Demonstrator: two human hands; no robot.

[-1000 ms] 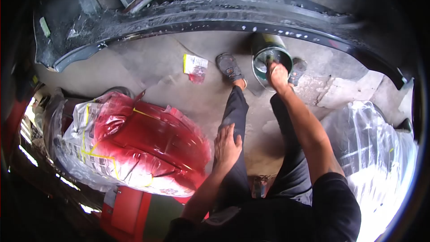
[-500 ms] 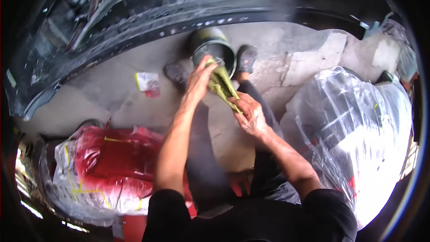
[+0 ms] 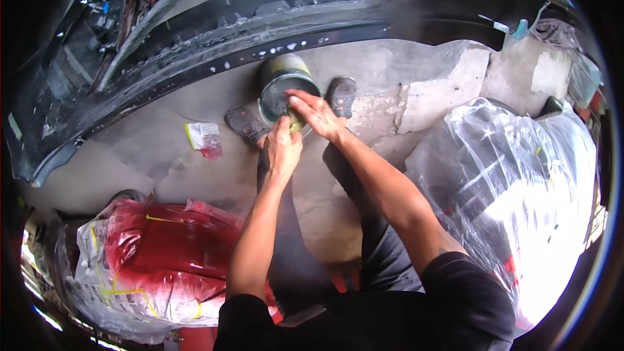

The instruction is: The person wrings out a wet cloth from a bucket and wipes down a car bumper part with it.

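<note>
Pair of bare hands, close together, arms [image 3: 250, 240] reaching forward.
Left hand [image 3: 281, 146]: fingers curled; right hand [image 3: 317, 118]: fingers outstretched, angled inward; right elbow [image 3: 419, 214] slightly bent.
</note>
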